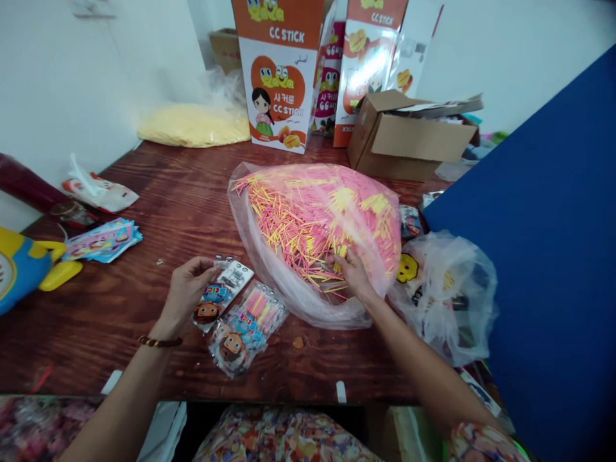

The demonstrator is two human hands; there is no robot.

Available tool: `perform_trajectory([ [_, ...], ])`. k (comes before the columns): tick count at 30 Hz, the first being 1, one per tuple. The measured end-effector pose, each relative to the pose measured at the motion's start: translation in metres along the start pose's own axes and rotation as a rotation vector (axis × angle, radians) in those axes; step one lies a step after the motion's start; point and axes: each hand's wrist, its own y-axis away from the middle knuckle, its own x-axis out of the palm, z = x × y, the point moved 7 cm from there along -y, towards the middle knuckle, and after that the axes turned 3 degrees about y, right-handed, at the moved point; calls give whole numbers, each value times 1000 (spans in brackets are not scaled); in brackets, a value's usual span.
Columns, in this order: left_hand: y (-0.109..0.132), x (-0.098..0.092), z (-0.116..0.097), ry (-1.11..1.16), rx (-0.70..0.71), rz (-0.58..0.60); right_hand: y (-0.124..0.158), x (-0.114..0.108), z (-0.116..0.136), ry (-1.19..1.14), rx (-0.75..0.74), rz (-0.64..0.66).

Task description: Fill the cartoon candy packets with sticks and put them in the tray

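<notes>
My left hand (189, 287) is pinched at the top edge of a small printed plastic pouch (208, 310) with a cartoon face, part of a stack on the table. Beside it lies a pile of clear pouches (248, 330), the top one showing pink and yellow sticks inside. My right hand (353, 273) reaches into the mouth of a large clear plastic bag (262, 273) full of thin pink and yellow sticks (293, 224). Its fingers close on a small bunch of yellow sticks (339, 251); the fingertips are partly hidden.
Tall printed cartons (282, 83) and an open cardboard box (418, 138) stand at the back. A bag of pale yellow material (192, 126) lies back left. Knotted plastic bags (447, 295) and a blue panel (543, 224) border the right; printed cards (106, 240) lie left.
</notes>
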Motion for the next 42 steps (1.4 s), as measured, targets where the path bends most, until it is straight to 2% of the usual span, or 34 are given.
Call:
perform_trajectory([
  [3,2,2,-4,3,-18,5,5,-1,0,42,4,-20],
  [5,1,2,-3,-24,-22,9,8,3,-7,21,62,17],
  [7,0,2,0,-54,-20,8,10,7,-15,-6,121,54],
  [10,-4,4,9,-110,-31,24,9,7,-20,-25,145,42],
  [17,-16,13,33,-449,-50,164,5,10,-19,-174,212,90],
  [19,-19,12,28,-591,3,121,5,10,-21,-222,243,100],
  [21,-17,16,7,-721,143,24,6,10,-21,-255,269,113],
  [23,-7,38,-24,-761,317,-27,7,12,-17,-272,271,146],
  [25,6,81,-51,-658,426,101,9,16,-9,-274,256,193],
  [28,29,157,-88,-534,618,307,15,24,8,-274,243,267],
  [29,34,180,-95,-527,654,363,17,26,13,-280,244,287],
  [31,35,212,-101,-557,658,406,21,29,21,-302,248,317],
  [34,24,234,-98,-615,589,446,25,29,27,-312,263,329],
  [38,13,239,-97,-681,560,504,27,27,25,-328,312,327],
  [42,15,242,-106,-776,604,542,28,26,20,-393,360,316],
])
